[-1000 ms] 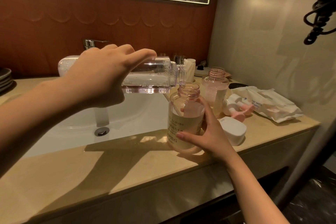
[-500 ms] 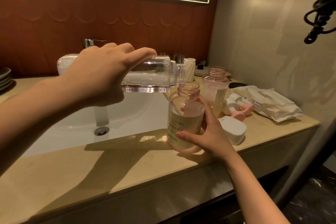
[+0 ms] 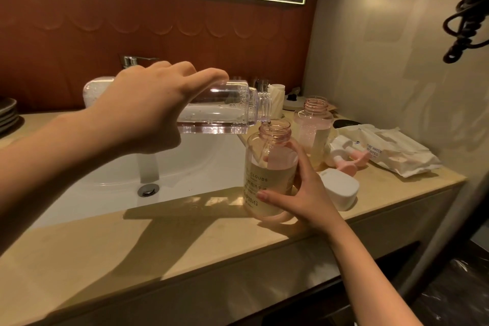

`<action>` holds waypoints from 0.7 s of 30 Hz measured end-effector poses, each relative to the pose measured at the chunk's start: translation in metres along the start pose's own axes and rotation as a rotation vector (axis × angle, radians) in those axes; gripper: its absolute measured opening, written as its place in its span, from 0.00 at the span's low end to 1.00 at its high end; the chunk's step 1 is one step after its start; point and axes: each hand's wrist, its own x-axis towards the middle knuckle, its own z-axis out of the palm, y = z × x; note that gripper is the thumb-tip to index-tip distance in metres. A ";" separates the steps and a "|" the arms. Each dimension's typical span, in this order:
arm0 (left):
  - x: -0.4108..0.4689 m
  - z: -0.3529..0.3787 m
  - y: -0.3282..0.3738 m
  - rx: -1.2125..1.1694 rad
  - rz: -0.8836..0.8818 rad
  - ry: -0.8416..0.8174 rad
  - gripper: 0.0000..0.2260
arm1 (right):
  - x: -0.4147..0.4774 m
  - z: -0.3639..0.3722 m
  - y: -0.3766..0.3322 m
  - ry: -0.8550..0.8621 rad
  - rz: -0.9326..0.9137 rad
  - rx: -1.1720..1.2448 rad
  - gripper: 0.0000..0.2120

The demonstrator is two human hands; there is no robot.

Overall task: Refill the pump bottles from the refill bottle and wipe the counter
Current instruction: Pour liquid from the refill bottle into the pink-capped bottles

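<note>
Head: refill bottle [image 3: 219, 111] sideways, neck rightward

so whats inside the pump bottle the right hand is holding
Pale yellowish liquid fills well over half of the pump bottle, and a thin stream runs in from the refill bottle tipped over its open neck. The right hand covers its right side.

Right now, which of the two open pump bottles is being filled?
The nearer pump bottle, labelled CLOUDS, held by the right hand: the refill bottle pours into it. The farther bottle stands untouched.
</note>
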 end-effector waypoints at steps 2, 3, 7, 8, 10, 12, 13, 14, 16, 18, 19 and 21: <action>0.000 0.000 0.000 -0.004 0.000 -0.001 0.45 | 0.000 0.000 0.000 -0.001 0.004 -0.003 0.45; 0.000 0.000 0.000 -0.004 -0.002 -0.004 0.45 | 0.000 0.000 0.000 -0.002 0.006 -0.004 0.45; 0.000 -0.001 0.000 0.002 -0.004 -0.009 0.44 | -0.001 0.000 0.000 -0.002 0.013 -0.005 0.45; 0.000 -0.001 0.001 0.002 -0.005 -0.010 0.44 | 0.000 0.000 0.000 -0.002 0.016 -0.005 0.45; 0.000 -0.001 0.001 0.001 -0.010 -0.008 0.44 | 0.000 0.000 0.000 -0.002 0.016 -0.008 0.46; 0.001 -0.002 0.001 0.004 -0.012 -0.006 0.44 | 0.000 0.000 -0.001 -0.001 0.013 -0.013 0.47; 0.001 -0.002 0.001 0.003 -0.013 -0.008 0.44 | 0.000 -0.001 0.000 0.000 0.012 -0.017 0.46; 0.001 -0.002 0.001 0.001 -0.014 -0.013 0.45 | 0.000 -0.001 0.000 0.000 0.010 -0.020 0.45; 0.001 -0.002 0.000 0.000 -0.014 -0.017 0.45 | 0.000 -0.001 0.001 -0.002 0.010 -0.020 0.45; 0.001 -0.003 0.001 0.002 -0.014 -0.019 0.45 | 0.000 -0.001 0.001 -0.001 0.013 -0.012 0.45; 0.001 -0.003 0.002 0.006 -0.015 -0.019 0.44 | 0.000 -0.001 0.000 -0.002 0.014 -0.010 0.45; 0.001 -0.003 0.002 0.009 -0.021 -0.020 0.44 | 0.000 -0.001 0.000 -0.005 0.011 -0.006 0.45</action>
